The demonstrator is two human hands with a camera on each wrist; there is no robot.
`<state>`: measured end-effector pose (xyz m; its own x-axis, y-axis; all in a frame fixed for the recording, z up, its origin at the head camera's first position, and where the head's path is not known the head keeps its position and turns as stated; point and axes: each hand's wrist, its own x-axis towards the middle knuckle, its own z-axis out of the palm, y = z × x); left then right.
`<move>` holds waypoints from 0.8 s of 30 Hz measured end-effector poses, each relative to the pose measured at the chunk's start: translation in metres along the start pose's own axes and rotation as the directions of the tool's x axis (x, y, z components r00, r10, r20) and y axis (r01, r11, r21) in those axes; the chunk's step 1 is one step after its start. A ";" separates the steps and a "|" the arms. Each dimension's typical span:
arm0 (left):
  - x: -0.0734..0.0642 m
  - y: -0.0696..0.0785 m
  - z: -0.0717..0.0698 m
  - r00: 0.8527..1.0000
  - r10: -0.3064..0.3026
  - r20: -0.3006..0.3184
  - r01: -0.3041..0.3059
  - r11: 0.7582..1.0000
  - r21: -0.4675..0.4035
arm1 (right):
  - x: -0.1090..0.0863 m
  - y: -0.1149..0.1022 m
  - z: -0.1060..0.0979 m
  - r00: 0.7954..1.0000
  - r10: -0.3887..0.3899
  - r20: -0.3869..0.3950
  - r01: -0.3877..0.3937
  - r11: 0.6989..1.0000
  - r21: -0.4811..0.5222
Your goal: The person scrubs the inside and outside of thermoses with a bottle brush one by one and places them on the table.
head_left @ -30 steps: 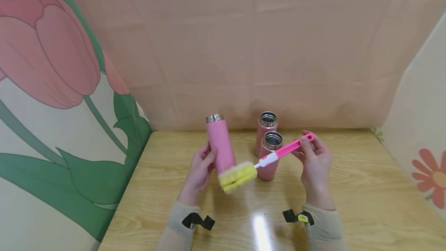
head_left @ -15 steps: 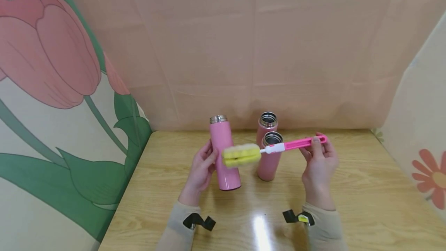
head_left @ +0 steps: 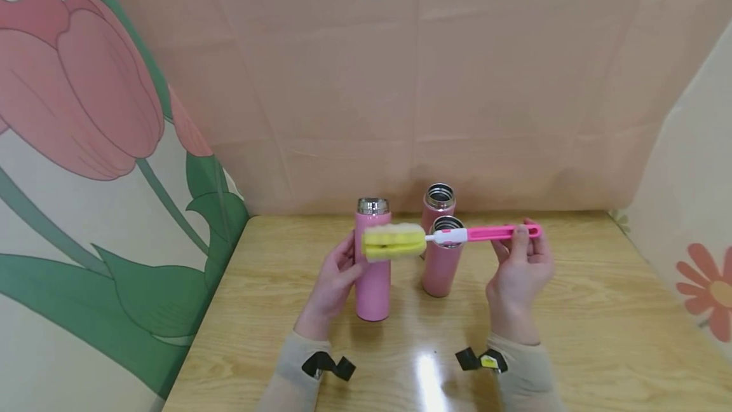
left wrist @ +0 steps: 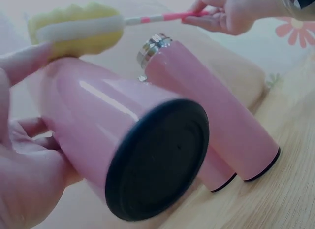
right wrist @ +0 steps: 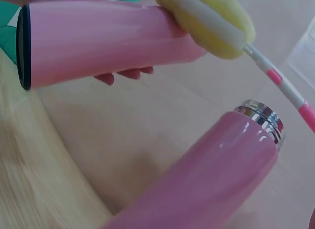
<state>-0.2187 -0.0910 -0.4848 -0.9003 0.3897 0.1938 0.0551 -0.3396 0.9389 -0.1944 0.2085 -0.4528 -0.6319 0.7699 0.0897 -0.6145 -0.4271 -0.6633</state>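
Observation:
My left hand (head_left: 334, 281) grips a pink thermos bottle (head_left: 373, 291) round its side and holds it nearly upright above the table. Its dark base (left wrist: 160, 160) faces the left wrist camera, clear of the wood. With my right hand (head_left: 520, 272) I pinch the pink handle of a bottle brush (head_left: 497, 233) near its looped end. The brush lies level, and its yellow sponge head (head_left: 394, 241) is in front of the held bottle's upper body, close to my left thumb. Whether sponge and bottle touch I cannot tell.
Two more pink bottles stand on the wooden table (head_left: 600, 310), uncapped: a front one (head_left: 440, 272) partly behind the brush, and a rear one (head_left: 437, 208) behind it. A pinkish cloth backdrop (head_left: 366, 81) hangs at the table's far edge.
The held bottle has moved slightly right and turned from leaning to nearly upright. The brush has swung from slanting to level, its sponge head rising from the bottle's base to its upper part.

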 end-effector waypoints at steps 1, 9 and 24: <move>0.000 0.000 0.000 1.000 -0.003 -0.016 0.004 1.000 0.015 | -0.001 0.001 0.001 1.000 -0.008 0.000 0.008 1.000 0.000; 0.003 -0.003 0.002 0.995 -0.035 -0.092 0.041 0.997 0.066 | -0.005 0.004 0.005 0.998 -0.055 -0.019 0.056 0.997 0.058; 0.002 -0.001 0.003 0.991 -0.014 -0.134 0.023 0.997 0.071 | -0.005 0.001 0.005 0.998 -0.038 -0.040 0.041 0.997 0.072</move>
<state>-0.2195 -0.0871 -0.4843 -0.9506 0.2764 0.1411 0.0645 -0.2689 0.9610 -0.1943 0.2022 -0.4497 -0.5887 0.8040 0.0845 -0.6720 -0.4285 -0.6040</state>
